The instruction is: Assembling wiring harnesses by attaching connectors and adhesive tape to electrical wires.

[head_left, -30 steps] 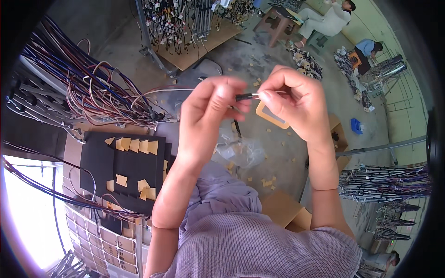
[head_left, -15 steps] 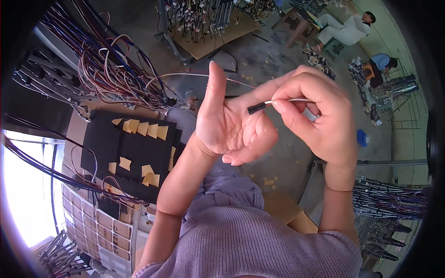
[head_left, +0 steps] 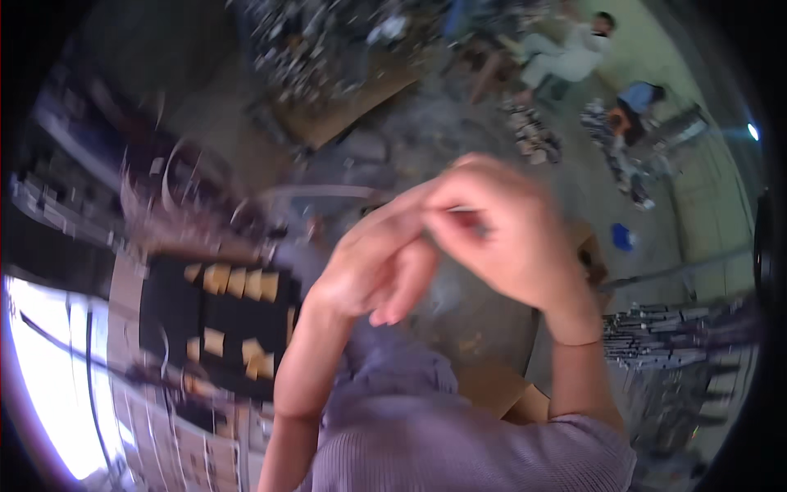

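Note:
In front of my chest, my right hand [head_left: 502, 234] is closed in a pinch, its fingertips meeting my left hand [head_left: 365, 266]. A thin pale wire [head_left: 465, 208] shows faintly between the right fingers; the black connector on its end is out of sight. My left index finger reaches toward the right fingertips, while the lower left fingers curl inward. Motion smears the left hand, so whether it grips anything is unclear. To the left lies a black board [head_left: 225, 318] bearing several small tan pieces [head_left: 238, 283].
Bundles of wires [head_left: 188, 197] hang blurred at the left. More dark bundles [head_left: 656, 336] are on the right, by a rail. An open cardboard box [head_left: 492, 392] is below my hands. Two people [head_left: 566, 56] sit beyond, near piles on the floor and a blue bin [head_left: 623, 237].
My left hand has turned, and its raised thumb no longer shows. Both hands have shifted left and come together. The connector has gone from sight, and the whole view has swung and blurred.

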A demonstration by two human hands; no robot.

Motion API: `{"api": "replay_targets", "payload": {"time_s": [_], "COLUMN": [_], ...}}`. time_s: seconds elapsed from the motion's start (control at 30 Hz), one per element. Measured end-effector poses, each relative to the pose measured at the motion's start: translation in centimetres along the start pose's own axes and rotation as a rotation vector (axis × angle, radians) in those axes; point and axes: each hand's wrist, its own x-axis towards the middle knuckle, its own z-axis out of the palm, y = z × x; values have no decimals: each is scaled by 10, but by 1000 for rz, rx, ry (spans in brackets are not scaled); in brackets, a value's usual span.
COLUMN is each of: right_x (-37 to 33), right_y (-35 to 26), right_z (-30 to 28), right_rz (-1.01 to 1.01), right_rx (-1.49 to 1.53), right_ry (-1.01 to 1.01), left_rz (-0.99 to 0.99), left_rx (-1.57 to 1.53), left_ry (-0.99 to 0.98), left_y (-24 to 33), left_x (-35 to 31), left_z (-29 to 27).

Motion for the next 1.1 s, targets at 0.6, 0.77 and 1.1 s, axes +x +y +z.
{"api": "replay_targets", "payload": {"time_s": [0.6,0.77,1.1], "right_x": [-11,-16,-18], "right_y": [45,53,59], "right_z": [-1,2,6], "right_rz": [85,108,74], "right_rx": [357,275,192], "right_ry": [56,50,24], "left_rz": [-111,-69,-86], "left_rx": [-571,-200,27], "left_ry": [-90,-2,50], "left_y": [14,13,10], "left_x": [-21,-22,-27], "left_z": [-21,-9,-10]}}
